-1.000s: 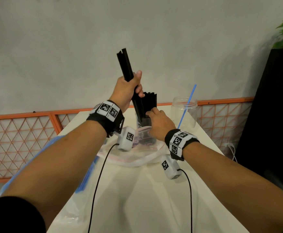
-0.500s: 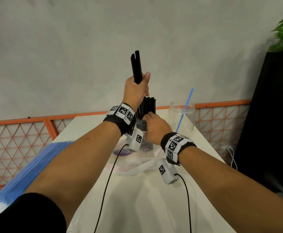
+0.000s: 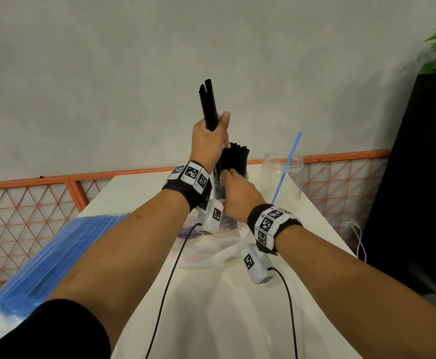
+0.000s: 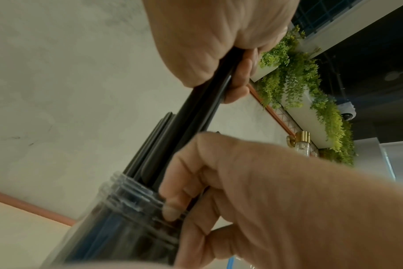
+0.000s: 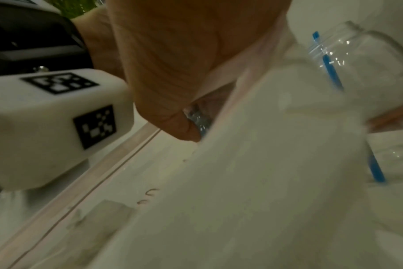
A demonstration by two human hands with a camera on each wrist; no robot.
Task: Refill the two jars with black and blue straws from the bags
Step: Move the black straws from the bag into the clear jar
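Over the near jar [image 3: 218,189]: left hand [image 3: 209,141] clenched round a bundle of black straws [image 3: 208,104], lower ends in its mouth | right hand [image 3: 240,195] grasping its rim | far jar [image 3: 268,177]: one blue straw [image 3: 287,167] | blue straw bag [image 3: 43,257] seemingly untouched; roughly half remains.

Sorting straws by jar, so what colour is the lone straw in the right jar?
Blue straw, clearest in the head view.

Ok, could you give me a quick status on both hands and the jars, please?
Left hand grips black straws above black-straw jar. Right hand holds that jar's rim. Second jar holds one blue straw. Nothing blocking.
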